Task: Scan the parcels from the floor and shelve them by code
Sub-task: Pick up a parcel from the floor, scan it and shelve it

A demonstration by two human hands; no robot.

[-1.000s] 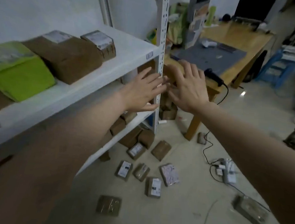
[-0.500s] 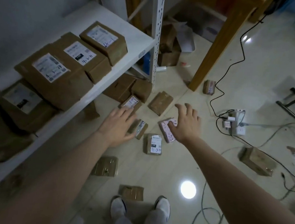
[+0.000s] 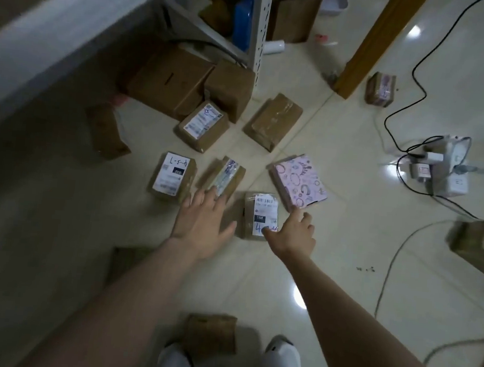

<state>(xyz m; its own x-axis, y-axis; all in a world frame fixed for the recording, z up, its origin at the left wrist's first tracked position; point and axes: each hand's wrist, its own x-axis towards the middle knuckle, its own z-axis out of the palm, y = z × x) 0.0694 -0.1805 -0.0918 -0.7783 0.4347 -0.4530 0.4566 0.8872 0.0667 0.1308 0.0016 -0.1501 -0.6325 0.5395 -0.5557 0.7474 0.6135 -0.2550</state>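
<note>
Several brown parcels lie on the pale tiled floor. My right hand (image 3: 293,233) reaches down onto a small labelled parcel (image 3: 259,211), its thumb on the label's lower edge and a finger pointing toward a pink patterned parcel (image 3: 299,182). My left hand (image 3: 202,218) hovers flat with spread fingers, fingertips at a narrow taped parcel (image 3: 226,176). To the left lies a parcel with a handwritten label (image 3: 172,174). Further back rest another labelled parcel (image 3: 203,124) and a plain taped parcel (image 3: 272,121).
The white shelf rack (image 3: 260,24) stands at the back with larger boxes (image 3: 170,80) under it. A wooden table leg (image 3: 364,42) rises at the right. Black cables and a power strip (image 3: 441,168) cross the floor right. A brown parcel (image 3: 210,334) lies by my shoes.
My view dropped from the shelf to the floor. Both hands moved down from shelf height to the parcels, the right one now touching the small labelled parcel.
</note>
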